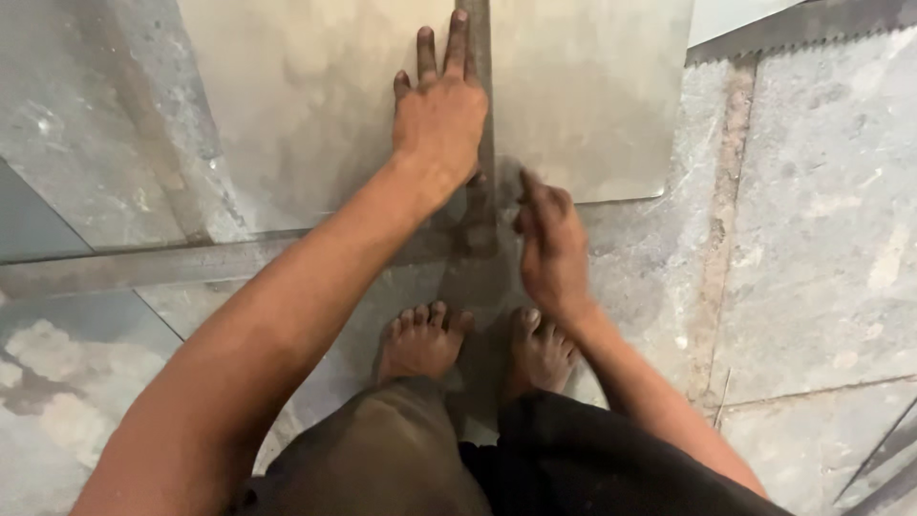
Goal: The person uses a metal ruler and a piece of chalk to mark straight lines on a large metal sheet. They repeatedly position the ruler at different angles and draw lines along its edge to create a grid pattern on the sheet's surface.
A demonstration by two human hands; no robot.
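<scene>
Knees in dark trousers, crouched, nearest the lens; two bare feet just beyond, on a metal sheet lying on the stone floor. Straightedge: narrow metal strip, laid lengthwise over the sheet, running toward the feet. Left hand: flat, fingers spread, pressing sheet and straightedge. Right hand: clenched beside the straightedge's near end; contents cannot be told

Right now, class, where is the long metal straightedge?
In the head view, the straightedge lies upright along the metal sheet, centre frame, pinned under the left hand, above the right hand.
</scene>
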